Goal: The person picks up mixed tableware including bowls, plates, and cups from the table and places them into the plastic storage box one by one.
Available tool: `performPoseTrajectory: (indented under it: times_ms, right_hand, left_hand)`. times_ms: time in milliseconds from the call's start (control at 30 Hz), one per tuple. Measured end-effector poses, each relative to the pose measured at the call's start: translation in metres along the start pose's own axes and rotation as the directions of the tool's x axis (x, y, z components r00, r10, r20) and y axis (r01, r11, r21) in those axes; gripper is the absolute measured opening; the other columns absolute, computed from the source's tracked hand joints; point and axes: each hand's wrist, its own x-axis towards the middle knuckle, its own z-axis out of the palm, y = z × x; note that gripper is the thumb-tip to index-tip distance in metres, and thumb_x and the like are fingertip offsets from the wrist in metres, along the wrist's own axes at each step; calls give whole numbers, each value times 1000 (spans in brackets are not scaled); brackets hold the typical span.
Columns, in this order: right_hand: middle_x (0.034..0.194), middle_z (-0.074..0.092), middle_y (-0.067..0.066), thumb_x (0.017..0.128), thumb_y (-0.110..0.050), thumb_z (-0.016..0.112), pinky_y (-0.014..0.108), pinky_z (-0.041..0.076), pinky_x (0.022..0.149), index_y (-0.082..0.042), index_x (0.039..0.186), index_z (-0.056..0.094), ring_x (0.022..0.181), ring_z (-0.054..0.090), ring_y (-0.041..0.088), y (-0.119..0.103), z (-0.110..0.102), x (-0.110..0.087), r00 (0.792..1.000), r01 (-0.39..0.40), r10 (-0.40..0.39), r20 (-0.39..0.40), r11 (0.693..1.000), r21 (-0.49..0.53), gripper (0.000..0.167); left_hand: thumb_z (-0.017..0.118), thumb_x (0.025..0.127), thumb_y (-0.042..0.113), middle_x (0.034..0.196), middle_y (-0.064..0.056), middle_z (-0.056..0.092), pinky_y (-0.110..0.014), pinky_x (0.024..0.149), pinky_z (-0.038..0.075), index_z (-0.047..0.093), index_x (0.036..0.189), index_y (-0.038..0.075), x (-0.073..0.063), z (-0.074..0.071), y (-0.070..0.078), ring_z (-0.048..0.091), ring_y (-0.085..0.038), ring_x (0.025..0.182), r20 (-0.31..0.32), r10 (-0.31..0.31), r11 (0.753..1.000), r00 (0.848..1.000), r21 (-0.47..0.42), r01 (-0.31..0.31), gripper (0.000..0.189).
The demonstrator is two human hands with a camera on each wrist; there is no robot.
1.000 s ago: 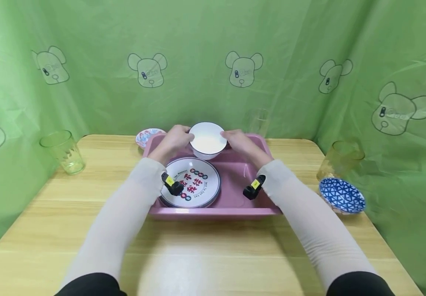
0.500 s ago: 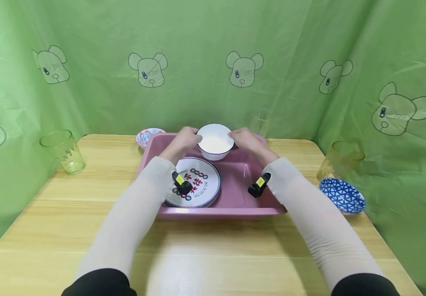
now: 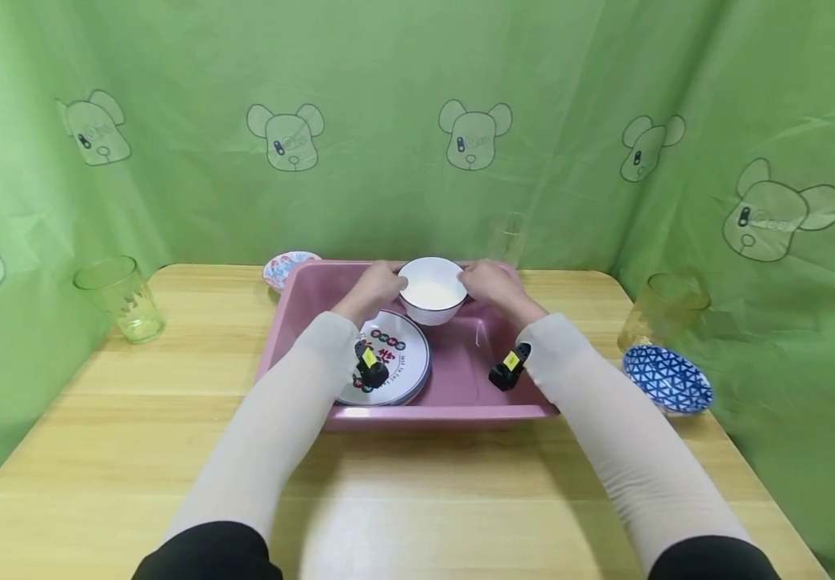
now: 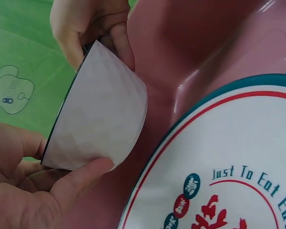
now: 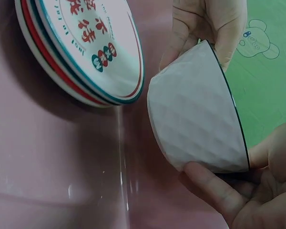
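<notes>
In front, the surface [image 3: 403, 499] is carrying a pink tub [image 3: 446, 414]. Inside the tub, a stack of plates [image 3: 398, 361] is occupying the left part, a printed plate uppermost; stacking is presumably saving room. To the right, outside the tub, a blue-patterned bowl [image 3: 667, 380] is resting just in front of a yellow glass [image 3: 663, 310]; a green glass [image 3: 121, 300] is standing on the left side, well apart from the tub. Beyond the plates, a white bowl [image 3: 433, 290] is occupying a position within the tub's outline, near the far wall; whether its base is touching the tub cannot be determined. The left hand [image 3: 378, 287] and the right hand [image 3: 489, 284] are gripping it from opposite sides, each partly curled, with the thumb at the dark rim and a finger bracing the outer wall; this two-sided hold is probably balancing the bowl. Its mouth is facing upward, and the white interior is showing no contents. Farther back, a floral dish [image 3: 288, 269] is lying beside the tub's far left corner, and a clear glass [image 3: 507, 238] is showing faintly behind the far right corner, against a green curtain [image 3: 381, 201].
</notes>
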Motion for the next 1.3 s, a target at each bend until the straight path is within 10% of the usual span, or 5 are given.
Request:
performPoseTrajectory:
  times_ms: [833, 1300]
  right_hand:
    - [87, 63, 15, 86, -2, 41, 35, 51, 72, -2, 77, 59, 79, 58, 28, 16, 3, 4, 1000, -6, 6, -1, 995, -103, 20]
    - [91, 63, 18, 89, -7, 41, 35, 52, 69, 4, 88, 62, 77, 60, 27, 18, 9, 6, 998, 8, 11, 62, 954, -299, 24]
  left_hand:
    - [45, 97, -3, 118, -27, 59, -31, 74, 60, 54, 129, -10, 13, 20, -10, 66, -37, 97, 53, -10, 994, 999, 107, 5, 34]
    - [50, 93, -4, 118, -22, 63, -23, 69, 58, 63, 116, -9, 16, 24, -23, 67, -29, 92, 66, 27, 947, 997, 318, -47, 27]
